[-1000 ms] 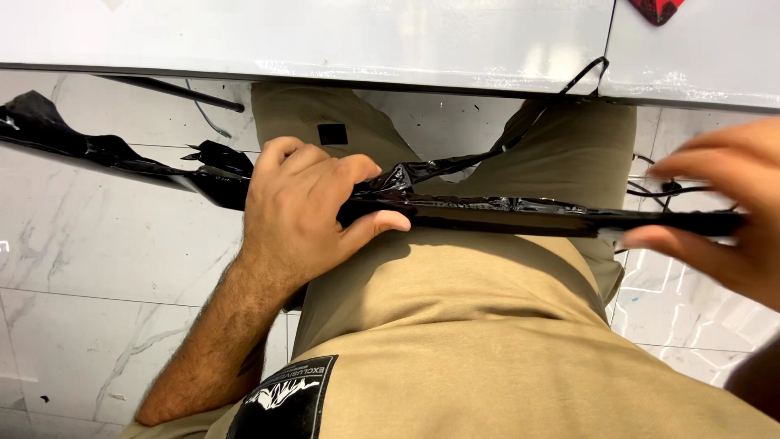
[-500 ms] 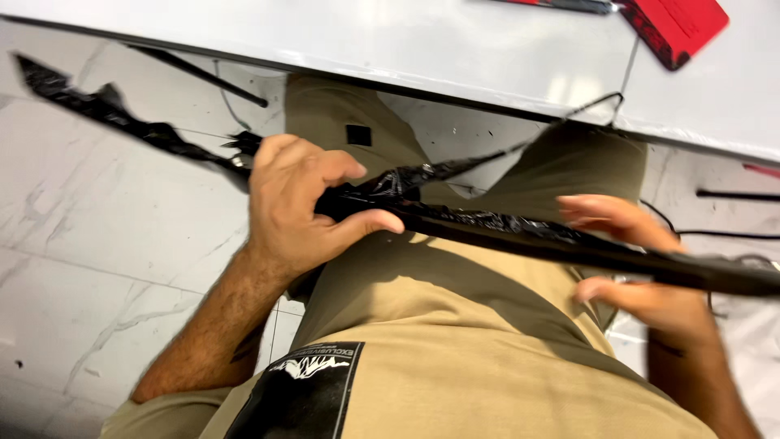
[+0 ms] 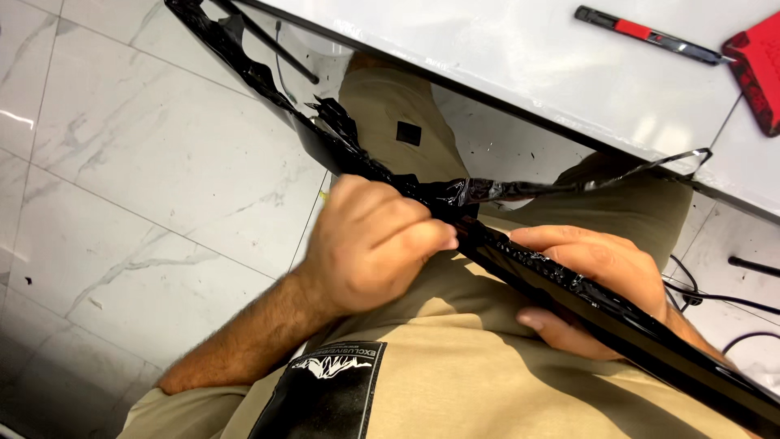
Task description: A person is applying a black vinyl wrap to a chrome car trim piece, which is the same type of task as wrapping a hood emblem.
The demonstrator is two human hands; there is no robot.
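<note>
Hands met on a long black bar (image 3: 569,289) that lay slantwise across the person's lap, over tan trousers (image 3: 487,382). The left hand (image 3: 370,244) was clenched around the bar near its middle, fingers (image 3: 406,236) curled over the top and the thumb tucked toward the right hand, holding both the bar and the crumpled black film (image 3: 455,195) bunched there. Just beyond those fingers, up and away from the body, the bar ran on in ragged, torn black film toward the far end by the worktop's edge. A thin strip of the film (image 3: 642,171) stretched away from the fingers toward the right, up to the rim of the white worktop (image 3: 487,49).

The right hand (image 3: 593,276) lay just beside the left, cupped under the bar from behind, fingers (image 3: 561,240) extended along its far side and the thumb showing below it, in a loose grip on it. Past that hand the bar carried on, glossy and smooth, out of view.

On the worktop, well beyond both hands, rested a slim black-and-red tool (image 3: 650,34) and a red object (image 3: 760,73) at the edge of view. Pale marble floor tiles (image 3: 122,187) spread beneath the left forearm, and black cables (image 3: 731,301) trailed on the floor past the right wrist.
</note>
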